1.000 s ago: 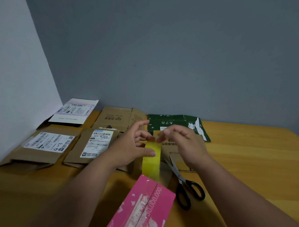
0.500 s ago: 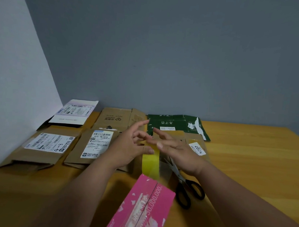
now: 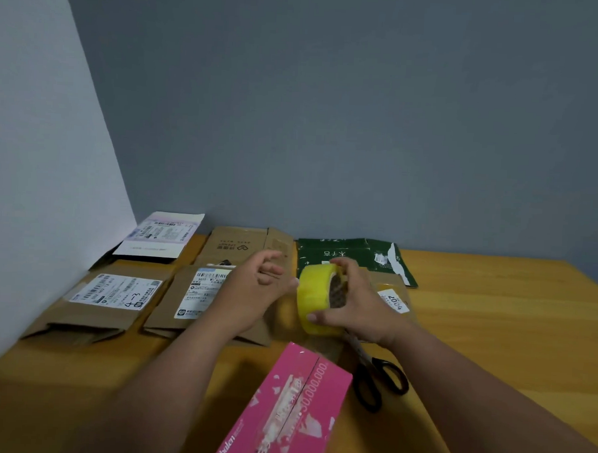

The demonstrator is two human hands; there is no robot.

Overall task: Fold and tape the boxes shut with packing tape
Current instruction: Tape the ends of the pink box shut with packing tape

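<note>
Head: right hand point(image 3: 359, 307) grips tape roll point(image 3: 313, 299).

Wooden table point(image 3: 492, 320) bears flattened boxes point(image 3: 112, 307), scissors point(image 3: 379, 384).

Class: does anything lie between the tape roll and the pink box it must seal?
Nothing visible does. The right hand holds the tape roll just beyond the pink box; the scissors lie off to the right.
</note>
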